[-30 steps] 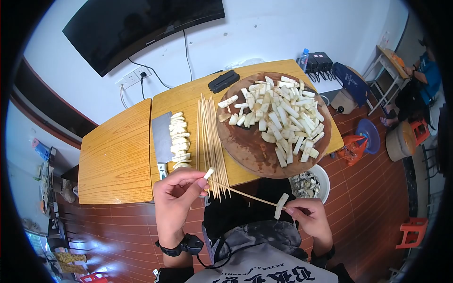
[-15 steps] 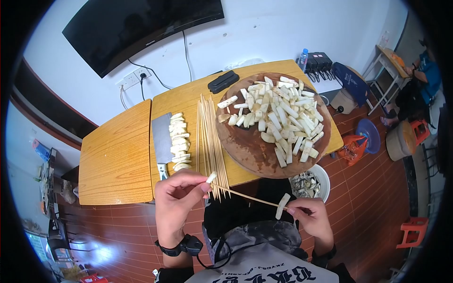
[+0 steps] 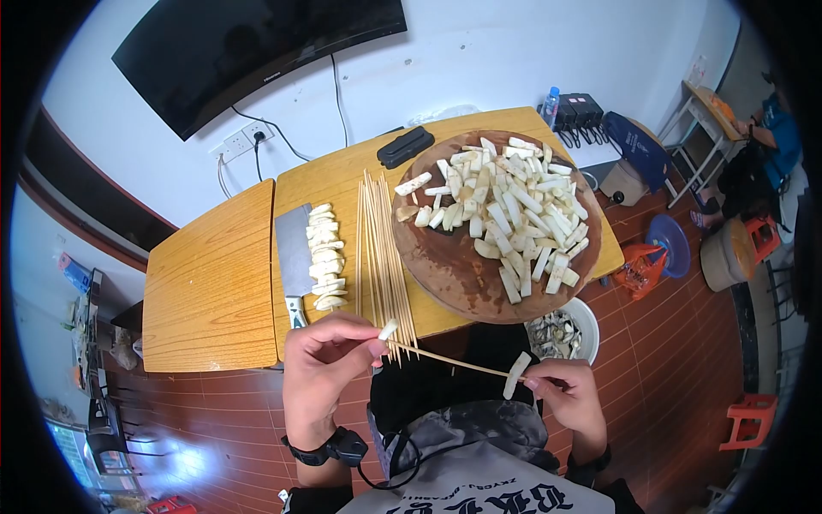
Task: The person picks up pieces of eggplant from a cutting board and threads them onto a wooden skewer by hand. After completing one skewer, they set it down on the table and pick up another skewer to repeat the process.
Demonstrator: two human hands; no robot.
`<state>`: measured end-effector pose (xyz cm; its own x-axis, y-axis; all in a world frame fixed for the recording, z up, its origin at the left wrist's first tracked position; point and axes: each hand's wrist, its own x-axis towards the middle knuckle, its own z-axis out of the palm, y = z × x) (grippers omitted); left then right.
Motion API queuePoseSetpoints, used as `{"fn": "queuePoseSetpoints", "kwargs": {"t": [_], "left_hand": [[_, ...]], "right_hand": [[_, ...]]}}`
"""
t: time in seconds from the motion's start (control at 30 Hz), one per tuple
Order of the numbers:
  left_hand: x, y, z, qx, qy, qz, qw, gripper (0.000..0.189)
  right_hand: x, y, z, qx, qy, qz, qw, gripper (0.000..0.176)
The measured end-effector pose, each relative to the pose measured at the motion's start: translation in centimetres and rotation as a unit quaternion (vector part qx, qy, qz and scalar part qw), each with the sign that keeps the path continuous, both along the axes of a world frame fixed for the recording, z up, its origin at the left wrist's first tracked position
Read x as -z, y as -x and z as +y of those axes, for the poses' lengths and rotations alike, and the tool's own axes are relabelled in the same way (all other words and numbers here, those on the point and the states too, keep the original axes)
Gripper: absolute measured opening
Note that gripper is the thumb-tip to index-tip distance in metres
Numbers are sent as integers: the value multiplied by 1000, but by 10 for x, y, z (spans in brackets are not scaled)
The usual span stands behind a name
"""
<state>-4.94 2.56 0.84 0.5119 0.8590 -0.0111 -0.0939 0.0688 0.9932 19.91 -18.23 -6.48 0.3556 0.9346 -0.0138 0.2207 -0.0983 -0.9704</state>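
My left hand [image 3: 321,368] pinches a white vegetable strip [image 3: 389,329] between thumb and fingers, at the left end of a thin wooden skewer [image 3: 454,361]. The skewer's other end is in the closed fingers of my right hand [image 3: 567,396]. Just beside those fingers, a second vegetable strip [image 3: 516,375] sits crosswise on the stick. Beyond my left hand lie a bundle of bare skewers [image 3: 383,257] and a row of stacked vegetable pieces [image 3: 327,265]. A heap of cut strips [image 3: 514,201] covers much of the round wooden board [image 3: 445,278].
A cleaver [image 3: 295,257] lies flat on the wooden table [image 3: 210,283], left of the stacked pieces. Near the wall is a black case [image 3: 405,148]. Below the table's front edge stands a white bucket [image 3: 586,330] with scraps. Another person [image 3: 775,128] is at far right.
Both hands have shifted very slightly to the right with the skewer and its strips. The grips look the same, and the things on the table have not moved.
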Motion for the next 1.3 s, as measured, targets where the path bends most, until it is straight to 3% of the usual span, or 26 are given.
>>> {"fn": "queuePoseSetpoints", "kwargs": {"t": [1.3], "left_hand": [[5,-1,1,73,66,-15,995,23]], "right_hand": [[-1,-3,-5,4,-13,-18,1000,6]]}}
